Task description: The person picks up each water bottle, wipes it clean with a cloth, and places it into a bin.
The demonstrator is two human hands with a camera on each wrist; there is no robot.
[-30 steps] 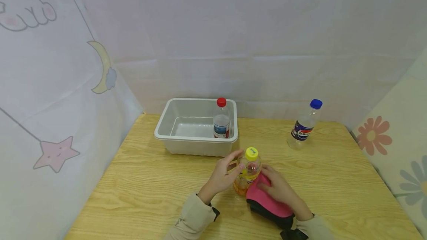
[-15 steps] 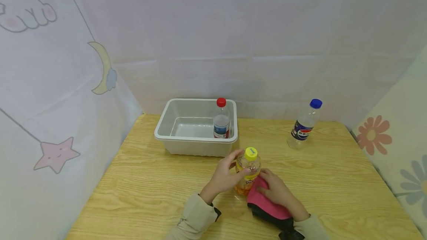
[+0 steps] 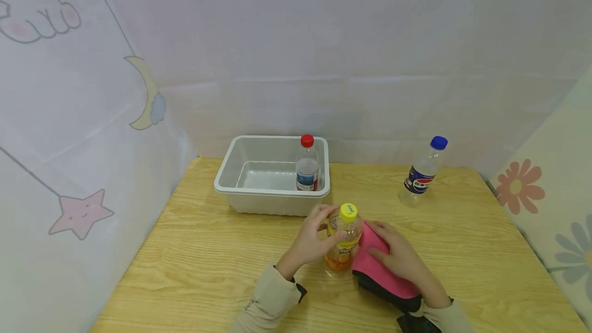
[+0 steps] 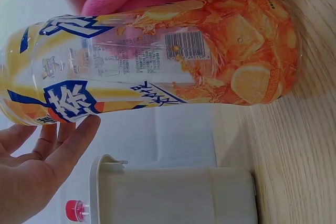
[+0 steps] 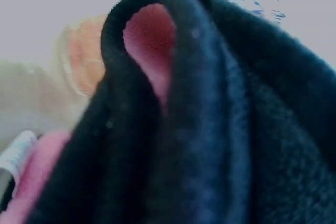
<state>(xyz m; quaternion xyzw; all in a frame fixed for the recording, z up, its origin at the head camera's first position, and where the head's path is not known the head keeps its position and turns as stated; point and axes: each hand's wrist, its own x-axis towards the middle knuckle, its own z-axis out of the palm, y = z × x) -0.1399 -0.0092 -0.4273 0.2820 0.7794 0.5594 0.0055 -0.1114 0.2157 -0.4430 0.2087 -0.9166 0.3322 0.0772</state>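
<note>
A clear drink bottle point(image 3: 339, 260) with a yellow cap and an orange-printed label stands on the table in front of the grey bin. My left hand point(image 3: 311, 238) grips its upper part from the left, thumb on the near side. Fingers point(image 4: 79, 135) show against the label's upper end in the left wrist view. On the other side, my right hand point(image 3: 401, 255) holds a pink cloth point(image 3: 376, 271) with a black edge and underside, its front end right at the bottle. The cloth's dark folds point(image 5: 210, 129) fill most of the right wrist view.
Behind the left hand is a grey plastic bin point(image 3: 268, 204), with a red-capped bottle point(image 3: 307, 168) upright inside at its right end. A blue-capped Pepsi bottle point(image 3: 420, 179) stands at the back right of the wooden table point(image 3: 194, 271). Printed curtains point(image 3: 296, 55) enclose the table.
The right hand and the pink cloth have shifted a little to the right along the bottle. The left thumb has moved further across the bottle's front, and the label shows slightly turned.
</note>
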